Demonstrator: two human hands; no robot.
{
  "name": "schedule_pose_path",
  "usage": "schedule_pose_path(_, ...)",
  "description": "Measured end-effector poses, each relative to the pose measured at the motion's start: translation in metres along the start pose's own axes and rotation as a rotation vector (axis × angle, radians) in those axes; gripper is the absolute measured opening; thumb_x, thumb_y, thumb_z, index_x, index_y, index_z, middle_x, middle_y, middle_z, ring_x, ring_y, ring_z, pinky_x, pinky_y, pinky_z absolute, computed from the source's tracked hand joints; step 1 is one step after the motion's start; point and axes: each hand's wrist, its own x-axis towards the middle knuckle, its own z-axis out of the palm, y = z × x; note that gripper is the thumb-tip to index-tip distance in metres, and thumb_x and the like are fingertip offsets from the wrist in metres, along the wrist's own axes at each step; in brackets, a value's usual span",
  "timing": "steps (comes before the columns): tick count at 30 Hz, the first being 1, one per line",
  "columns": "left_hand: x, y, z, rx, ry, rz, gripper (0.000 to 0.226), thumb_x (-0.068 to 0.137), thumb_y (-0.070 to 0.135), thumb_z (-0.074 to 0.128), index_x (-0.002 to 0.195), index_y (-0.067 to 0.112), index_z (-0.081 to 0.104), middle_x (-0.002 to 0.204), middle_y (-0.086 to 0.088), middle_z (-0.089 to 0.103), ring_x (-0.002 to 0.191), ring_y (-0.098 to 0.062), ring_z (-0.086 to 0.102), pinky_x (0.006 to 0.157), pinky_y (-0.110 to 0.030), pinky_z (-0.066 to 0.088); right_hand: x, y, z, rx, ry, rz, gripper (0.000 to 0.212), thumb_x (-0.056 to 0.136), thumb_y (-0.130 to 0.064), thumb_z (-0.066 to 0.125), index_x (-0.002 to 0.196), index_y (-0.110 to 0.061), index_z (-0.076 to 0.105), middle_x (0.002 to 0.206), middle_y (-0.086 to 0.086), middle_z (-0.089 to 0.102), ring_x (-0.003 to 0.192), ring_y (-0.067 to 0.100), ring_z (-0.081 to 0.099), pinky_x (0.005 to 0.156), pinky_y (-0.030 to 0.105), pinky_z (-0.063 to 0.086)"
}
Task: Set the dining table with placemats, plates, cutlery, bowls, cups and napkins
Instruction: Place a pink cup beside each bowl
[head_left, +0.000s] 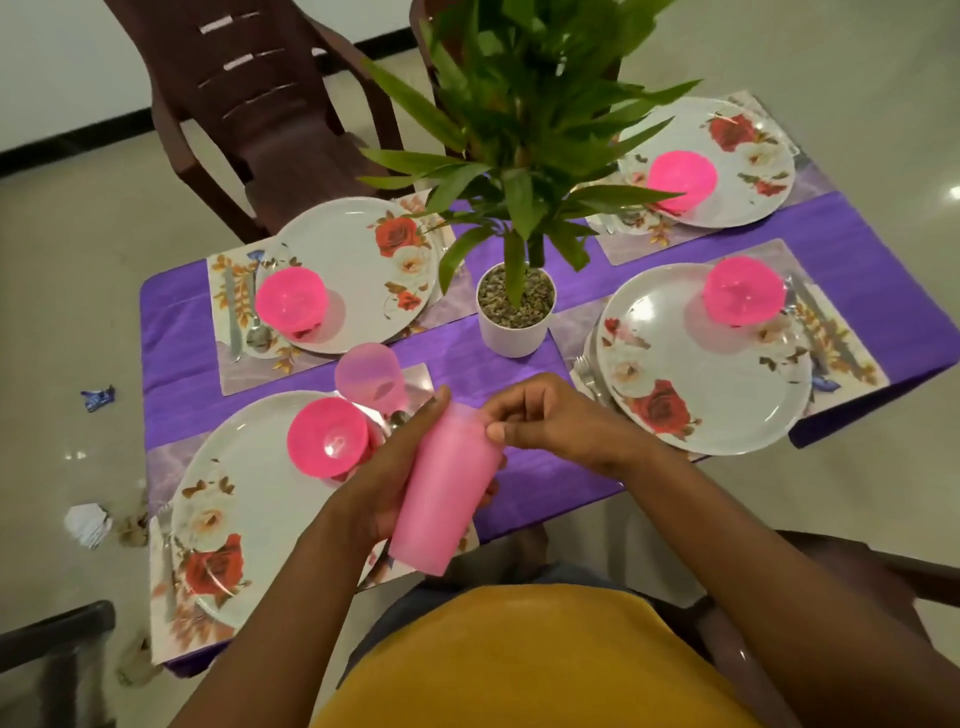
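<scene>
Your left hand (387, 480) grips the stacked cups (441, 491); right hand (545, 418) pinches the rim at twelve o'clock; light, slippery plastic, likely nested tight; hold mid-wall.

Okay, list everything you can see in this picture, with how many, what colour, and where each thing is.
Table: one, purple cloth, centre.
Placemats: four, floral, under plates.
Plates: four, white with roses, on placemats.
Bowls: four, bright pink, one per plate.
Cup: one, pale pink, by near-left plate.
Stacked cups: pale pink, in hands; count unclear.
Cutlery: silver, beside plates.
Plant: one, green, white pot, centre.
Chairs: brown, around table.
Litter: floor, left.
Left hand: holds stack.
Right hand: fingers pinch stack's rim.
</scene>
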Motion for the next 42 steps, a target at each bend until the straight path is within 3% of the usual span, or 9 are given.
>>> schedule_pose_path(6,0.017,0.006,0.014,0.126,-0.072,-0.014,0.081,0.089,0.070,0.064,0.132,0.002,0.067,0.125,-0.034,0.066,0.084,-0.040,0.071,0.077,-0.046,0.061,-0.019,-0.009,-0.026,-0.032,0.161,0.010,0.021,0.079,0.001,0.085,0.097,0.004,0.074,0.087,0.012,0.075,0.081,0.018,0.067,0.080,0.033,0.057)
schedule_pose_path(14,0.032,0.015,0.035,0.225,-0.126,-0.082,0.069,0.090,0.055,0.066,0.129,-0.002,0.067,0.116,-0.029,0.069,0.082,-0.039,0.071,0.073,-0.043,0.060,-0.043,-0.006,-0.031,-0.019,0.352,-0.068,0.006,0.088,-0.006,0.079,0.091,-0.008,0.074,0.084,-0.001,0.071,0.081,0.009,0.062,0.076,0.026,0.052)
schedule_pose_path(18,0.044,0.017,0.040,0.275,-0.140,-0.033,0.072,0.085,0.058,0.074,0.129,0.001,0.068,0.119,-0.028,0.071,0.088,-0.039,0.072,0.081,-0.046,0.060,-0.053,-0.007,-0.029,-0.107,0.649,-0.036,0.026,0.094,-0.027,0.075,0.114,-0.010,0.071,0.105,-0.001,0.073,0.089,0.006,0.067,0.075,0.021,0.054)
schedule_pose_path(21,0.050,0.014,0.054,0.353,-0.146,0.022,0.058,0.083,0.057,0.076,0.113,0.007,0.077,0.109,-0.026,0.073,0.086,-0.039,0.071,0.081,-0.048,0.058,-0.065,-0.001,-0.033,-0.086,0.660,0.161,0.045,0.093,-0.055,0.067,0.122,-0.021,0.068,0.111,0.002,0.073,0.098,0.020,0.072,0.078,0.039,0.061)
schedule_pose_path(24,0.059,0.009,0.065,0.519,-0.137,0.124,0.045,0.087,0.056,0.074,0.105,0.015,0.080,0.105,-0.025,0.075,0.092,-0.041,0.070,0.091,-0.059,0.054,-0.075,0.003,-0.037,-0.029,0.614,0.249,0.064,0.082,-0.070,0.066,0.122,-0.020,0.069,0.109,0.005,0.075,0.095,0.026,0.075,0.076,0.039,0.062)
schedule_pose_path(27,0.069,0.005,0.079,0.618,-0.158,0.176,0.058,0.082,0.061,0.076,0.116,0.014,0.076,0.110,-0.025,0.075,0.095,-0.043,0.071,0.092,-0.059,0.054,-0.084,0.002,-0.048,-0.004,0.632,0.257,0.069,0.072,-0.071,0.067,0.116,-0.018,0.072,0.101,0.005,0.076,0.088,0.025,0.076,0.078,0.044,0.063)
schedule_pose_path(33,0.098,0.002,0.119,0.703,-0.167,0.243,0.053,0.087,0.057,0.072,0.118,0.014,0.074,0.107,-0.016,0.078,0.089,-0.028,0.074,0.078,-0.039,0.056,-0.104,0.000,-0.101,0.016,0.648,0.258,0.062,0.072,-0.065,0.074,0.109,-0.016,0.074,0.099,0.008,0.077,0.087,0.030,0.076,0.081,0.046,0.064)
schedule_pose_path(38,0.139,0.006,0.161,0.728,0.029,0.342,0.070,0.065,0.079,0.075,0.120,0.037,0.072,0.122,0.000,0.075,0.099,-0.019,0.076,0.083,-0.037,0.060,-0.119,-0.006,-0.185,0.024,0.723,0.211,0.059,0.073,-0.062,0.076,0.111,-0.018,0.073,0.107,0.007,0.076,0.086,0.026,0.076,0.079,0.049,0.064)
schedule_pose_path(42,0.177,0.007,0.204,0.830,0.167,0.431,0.087,0.057,0.091,0.068,0.125,0.037,0.068,0.144,0.018,0.057,0.125,-0.011,0.061,0.101,-0.037,0.052,-0.128,-0.011,-0.266,0.100,0.830,0.125,0.076,0.067,-0.063,0.088,0.121,-0.012,0.071,0.116,0.015,0.072,0.086,0.029,0.075,0.076,0.045,0.064)
